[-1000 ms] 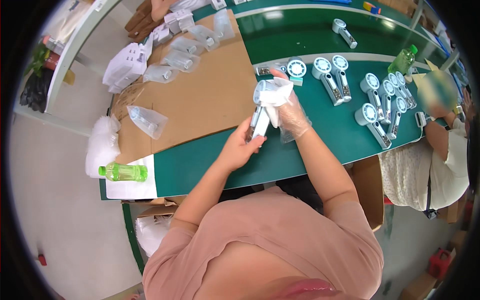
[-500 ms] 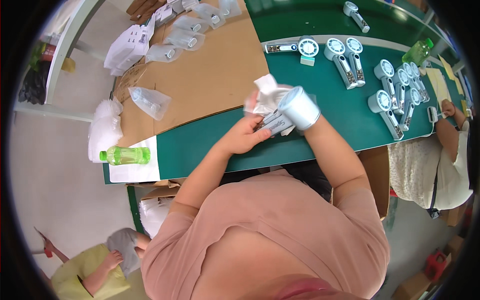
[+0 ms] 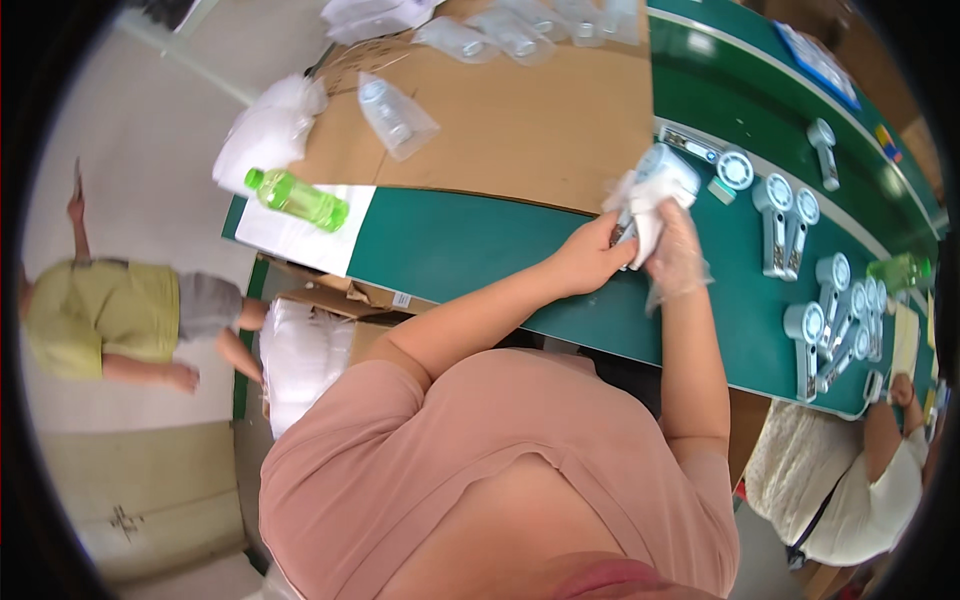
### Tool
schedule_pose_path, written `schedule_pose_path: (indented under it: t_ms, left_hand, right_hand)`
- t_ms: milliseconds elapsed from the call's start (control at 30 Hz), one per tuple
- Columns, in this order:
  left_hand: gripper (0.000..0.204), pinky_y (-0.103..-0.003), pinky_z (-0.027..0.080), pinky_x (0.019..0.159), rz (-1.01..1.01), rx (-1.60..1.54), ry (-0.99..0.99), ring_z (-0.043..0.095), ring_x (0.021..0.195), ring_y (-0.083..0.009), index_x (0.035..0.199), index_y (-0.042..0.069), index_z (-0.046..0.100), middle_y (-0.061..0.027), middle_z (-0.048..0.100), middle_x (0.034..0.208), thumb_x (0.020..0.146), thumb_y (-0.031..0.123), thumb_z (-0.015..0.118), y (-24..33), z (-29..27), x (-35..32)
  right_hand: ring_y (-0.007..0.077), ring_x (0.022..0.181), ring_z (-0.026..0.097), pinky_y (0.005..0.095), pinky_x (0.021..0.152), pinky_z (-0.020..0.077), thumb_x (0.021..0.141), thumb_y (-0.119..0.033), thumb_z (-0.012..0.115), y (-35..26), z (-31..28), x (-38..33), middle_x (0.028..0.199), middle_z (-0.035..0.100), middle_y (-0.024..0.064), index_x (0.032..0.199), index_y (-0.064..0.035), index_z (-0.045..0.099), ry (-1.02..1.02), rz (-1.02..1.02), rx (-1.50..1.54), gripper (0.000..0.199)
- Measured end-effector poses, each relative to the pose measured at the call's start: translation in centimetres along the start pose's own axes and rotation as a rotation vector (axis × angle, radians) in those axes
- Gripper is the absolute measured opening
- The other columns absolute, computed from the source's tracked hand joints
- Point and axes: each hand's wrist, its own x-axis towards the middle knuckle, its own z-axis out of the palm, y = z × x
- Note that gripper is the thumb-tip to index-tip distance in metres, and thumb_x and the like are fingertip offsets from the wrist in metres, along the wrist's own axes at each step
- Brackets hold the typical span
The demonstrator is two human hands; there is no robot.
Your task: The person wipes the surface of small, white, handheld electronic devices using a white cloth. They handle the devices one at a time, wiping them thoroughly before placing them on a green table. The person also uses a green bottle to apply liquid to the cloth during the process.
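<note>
My left hand [image 3: 592, 255] is wrapped round the handle of a light-blue handheld fan [image 3: 668, 168] with a thick round head, held tilted above the table. My right hand [image 3: 680, 248], in loose clear plastic that looks like a glove, closes on a white cloth [image 3: 648, 215] and presses it against the fan near where head and handle meet. Cloth and fingers hide part of the handle. Just beyond my hands another fan [image 3: 735, 170] lies on the table, a small pale-green block [image 3: 720, 190] next to it.
A green table [image 3: 450, 235] carries a cardboard sheet [image 3: 560, 130] with several bagged fans [image 3: 395, 115]. More fans [image 3: 775, 225] lie to the right. A green bottle [image 3: 300, 200] lies on white paper at left. One person [image 3: 110, 310] is at left, another [image 3: 830, 490] sits at right.
My view has turned, so the scene sits differently. The fan's head now points away from me instead of toward my right forearm, and the cloth has come onto its near side.
</note>
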Motion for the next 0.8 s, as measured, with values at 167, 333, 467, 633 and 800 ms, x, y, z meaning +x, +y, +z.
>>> schedule_pose_path:
  t_ms: [167,333,467,633,800]
  left_hand:
    - [0.037,-0.024,0.048,0.055,-0.236,-0.137,-0.053,0.055,0.061,-0.0093,0.115,-0.002,0.05,-0.0065,0.06,0.085,0.095,0.028,0.059,0.9,-0.2,-0.7]
    - [0.032,-0.026,0.048,0.052,-0.074,-0.26,-0.016,0.058,0.06,-0.0108,0.11,-0.001,0.051,-0.0066,0.061,0.082,0.097,0.027,0.054,-0.2,1.7,-1.6]
    - [0.02,-0.025,0.046,0.048,-0.117,-0.186,0.005,0.056,0.053,-0.0107,0.098,-0.002,0.056,-0.0048,0.059,0.069,0.087,0.014,0.051,1.5,0.3,-1.9]
    - [0.045,-0.023,0.049,0.054,-0.068,-0.649,0.004,0.058,0.06,-0.0095,0.129,0.006,0.041,-0.0041,0.06,0.079,0.086,-0.001,0.051,1.0,-1.8,-1.6]
    - [0.051,-0.026,0.052,0.067,-0.141,-0.689,-0.095,0.061,0.078,-0.0126,0.132,0.006,0.039,-0.0075,0.061,0.094,0.083,-0.002,0.056,1.2,-2.7,-2.6]
  right_hand:
    - [0.024,0.093,0.064,0.0363,0.076,0.0551,0.09,-0.032,0.063,-1.0,0.2,-0.7,0.112,0.063,0.0153,0.128,0.0001,0.047,-0.158,-0.216,-0.075,0.052]
    - [0.024,0.095,0.064,0.0355,0.077,0.0547,0.086,-0.035,0.064,-1.0,-0.6,-1.2,0.109,0.063,0.0122,0.125,0.0008,0.05,-0.178,-0.003,-0.264,0.055]
    - [0.0197,0.062,0.065,0.0287,0.048,0.0524,0.087,-0.021,0.059,0.4,1.7,-1.4,0.086,0.064,0.0106,0.11,-0.001,0.057,-0.005,-0.003,-0.291,0.03]
    - [0.0209,0.067,0.064,0.0296,0.048,0.0533,0.084,-0.02,0.057,1.5,1.3,-0.2,0.097,0.06,0.0125,0.125,0.0009,0.044,-0.219,0.094,-0.319,0.047]
    - [0.0192,0.084,0.063,0.0287,0.071,0.0538,0.081,-0.005,0.057,1.8,3.3,-1.3,0.102,0.06,0.0099,0.121,0.0021,0.049,-0.081,-0.052,-0.273,0.041]
